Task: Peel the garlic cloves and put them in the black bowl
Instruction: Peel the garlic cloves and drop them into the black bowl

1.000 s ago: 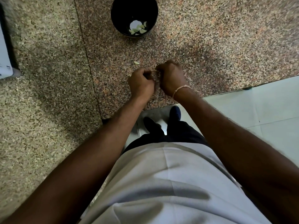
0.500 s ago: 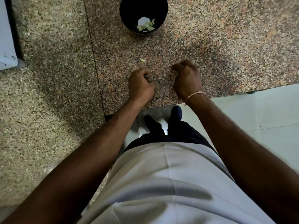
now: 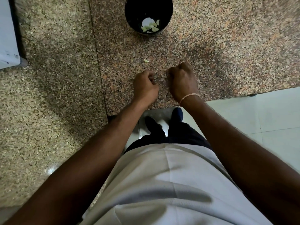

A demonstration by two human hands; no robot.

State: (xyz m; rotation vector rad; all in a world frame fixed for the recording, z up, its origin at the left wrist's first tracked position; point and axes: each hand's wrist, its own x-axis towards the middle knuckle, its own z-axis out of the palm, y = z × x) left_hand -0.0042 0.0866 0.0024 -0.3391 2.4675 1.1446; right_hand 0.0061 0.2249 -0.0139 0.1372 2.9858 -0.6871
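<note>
Head view: looking down over a speckled granite counter (image 3: 227,54), the person's torso in a pale shirt (image 3: 162,184) at the bottom.
Counter: polished stone, pink-brown grain on the right slab, paler beige grain on the left slab; a dark seam (image 3: 97,54) runs between them.
Floor: pale tiles (image 3: 267,119) beyond the counter edge at right; two dark shoes (image 3: 152,125) visible below the edge.
Left edge: part of a white appliance or box (image 3: 7,38), cannot identify it.
Black bowl (image 3: 168,13): upright on the counter at top centre, well apart from the hands; several peeled garlic cloves (image 3: 151,27) lie in its bottom.
Loose clove (image 3: 146,60): on the counter between bowl and hands, touching neither.
Left hand (image 3: 145,86): fingers curled into a fist over the counter; whether it pinches anything, cannot tell.
Right hand (image 3: 182,80): fingers curled, a thread band (image 3: 189,96) at the wrist; contents hidden, cannot tell.
Gap between hands: small; pale papery scraps (image 3: 163,77) lie there, blurred.
</note>
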